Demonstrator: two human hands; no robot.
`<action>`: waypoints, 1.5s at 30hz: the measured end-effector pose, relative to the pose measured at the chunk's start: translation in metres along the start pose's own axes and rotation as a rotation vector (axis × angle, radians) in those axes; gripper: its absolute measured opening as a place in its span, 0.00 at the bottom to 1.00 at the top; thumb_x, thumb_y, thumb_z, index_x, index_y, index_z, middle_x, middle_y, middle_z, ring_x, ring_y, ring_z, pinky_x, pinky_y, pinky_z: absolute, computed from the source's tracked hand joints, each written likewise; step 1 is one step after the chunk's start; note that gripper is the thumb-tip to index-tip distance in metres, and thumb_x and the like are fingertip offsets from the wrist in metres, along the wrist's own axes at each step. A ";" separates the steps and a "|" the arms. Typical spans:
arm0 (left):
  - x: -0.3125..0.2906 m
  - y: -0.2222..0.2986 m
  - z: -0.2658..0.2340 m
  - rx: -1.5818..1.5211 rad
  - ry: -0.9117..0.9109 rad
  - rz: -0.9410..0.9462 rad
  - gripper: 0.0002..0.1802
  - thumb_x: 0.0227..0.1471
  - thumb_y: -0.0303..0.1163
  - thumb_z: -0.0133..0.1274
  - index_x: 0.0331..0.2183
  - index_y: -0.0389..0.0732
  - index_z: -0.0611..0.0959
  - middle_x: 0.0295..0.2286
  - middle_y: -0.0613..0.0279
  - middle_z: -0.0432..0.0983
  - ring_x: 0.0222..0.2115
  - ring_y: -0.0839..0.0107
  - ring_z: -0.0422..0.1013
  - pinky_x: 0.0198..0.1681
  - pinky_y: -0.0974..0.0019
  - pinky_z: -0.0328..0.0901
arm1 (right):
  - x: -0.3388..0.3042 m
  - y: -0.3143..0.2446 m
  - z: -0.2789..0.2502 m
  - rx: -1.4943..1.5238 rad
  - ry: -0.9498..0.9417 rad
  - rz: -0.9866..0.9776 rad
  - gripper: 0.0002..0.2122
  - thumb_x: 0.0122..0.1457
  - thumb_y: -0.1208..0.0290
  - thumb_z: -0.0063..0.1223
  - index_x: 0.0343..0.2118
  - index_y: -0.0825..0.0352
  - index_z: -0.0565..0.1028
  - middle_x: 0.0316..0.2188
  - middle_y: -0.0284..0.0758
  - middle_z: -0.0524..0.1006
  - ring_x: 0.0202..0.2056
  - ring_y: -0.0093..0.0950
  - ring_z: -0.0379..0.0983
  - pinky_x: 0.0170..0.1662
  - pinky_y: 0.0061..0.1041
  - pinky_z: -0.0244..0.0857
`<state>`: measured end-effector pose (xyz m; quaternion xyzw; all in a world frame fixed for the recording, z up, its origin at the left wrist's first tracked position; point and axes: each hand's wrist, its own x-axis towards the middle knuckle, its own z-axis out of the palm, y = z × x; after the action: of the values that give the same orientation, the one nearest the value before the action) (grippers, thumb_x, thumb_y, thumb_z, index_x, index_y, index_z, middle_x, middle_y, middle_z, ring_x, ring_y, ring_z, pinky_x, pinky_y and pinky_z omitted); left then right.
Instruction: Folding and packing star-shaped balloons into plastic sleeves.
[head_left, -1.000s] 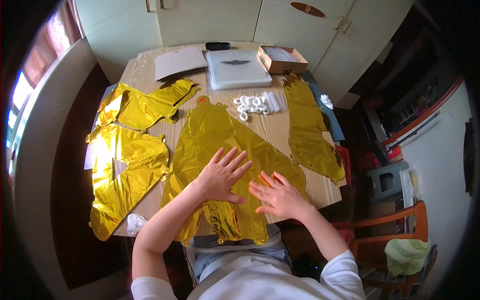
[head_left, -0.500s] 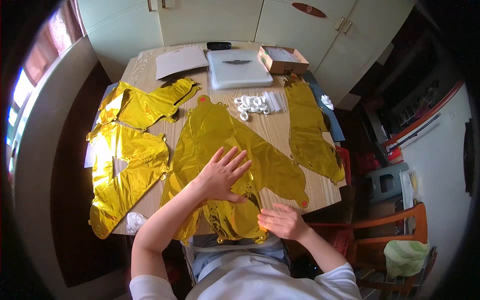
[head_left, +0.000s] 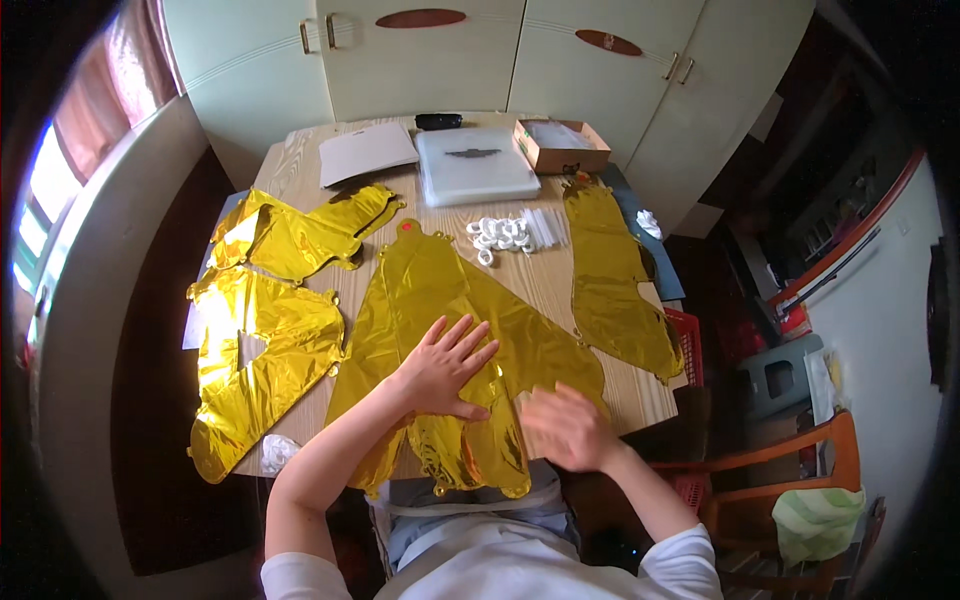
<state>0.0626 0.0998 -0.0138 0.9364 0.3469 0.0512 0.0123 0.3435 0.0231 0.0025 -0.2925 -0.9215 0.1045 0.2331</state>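
Note:
A flat, uninflated gold foil balloon [head_left: 430,290] lies across the middle of the table, a red dot near its far tip. My left hand [head_left: 448,370] rests palm down on it with fingers spread. My right hand [head_left: 570,428], partly blurred by motion, is over the balloon's near right side with fingers stretched out, nothing visible in it; whether it touches the foil I cannot tell. The balloon's near end is creased and hangs at the table edge by my lap.
More gold foil balloons lie at the left [head_left: 265,340] and right [head_left: 620,280]. Farther back are white ribbon rolls [head_left: 500,235], clear straws [head_left: 543,229], a clear plastic stack [head_left: 475,170], grey sheets [head_left: 365,152] and a cardboard box [head_left: 562,155]. A wooden chair [head_left: 845,450] stands right.
My right hand has lifted up and away from the balloon's near edge, slightly farther over the table. My left hand stays on the foil. The whole view has shifted slightly.

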 end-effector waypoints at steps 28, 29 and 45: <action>-0.009 0.001 -0.007 0.013 0.010 0.015 0.58 0.41 0.75 0.44 0.62 0.42 0.58 0.61 0.47 0.51 0.63 0.48 0.45 0.64 0.43 0.40 | -0.002 0.008 0.015 -0.277 -0.131 0.341 0.31 0.60 0.44 0.41 0.61 0.60 0.61 0.63 0.37 0.57 0.65 0.37 0.48 0.64 0.48 0.42; -0.008 -0.001 -0.007 0.020 0.006 0.020 0.58 0.41 0.75 0.44 0.62 0.42 0.58 0.61 0.46 0.50 0.63 0.48 0.45 0.63 0.43 0.40 | -0.004 0.010 0.011 -0.274 -0.037 0.452 0.30 0.58 0.45 0.45 0.58 0.62 0.63 0.61 0.39 0.59 0.63 0.38 0.50 0.62 0.47 0.46; -0.008 -0.008 -0.003 0.018 0.008 0.027 0.59 0.40 0.76 0.44 0.62 0.43 0.57 0.62 0.47 0.49 0.64 0.47 0.43 0.64 0.43 0.39 | -0.009 -0.015 -0.001 0.000 0.349 0.848 0.08 0.54 0.68 0.57 0.31 0.64 0.70 0.23 0.38 0.76 0.25 0.38 0.75 0.27 0.37 0.66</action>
<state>0.0513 0.1007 -0.0123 0.9408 0.3348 0.0521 0.0018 0.3435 0.0058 0.0044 -0.6571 -0.6673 0.1398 0.3215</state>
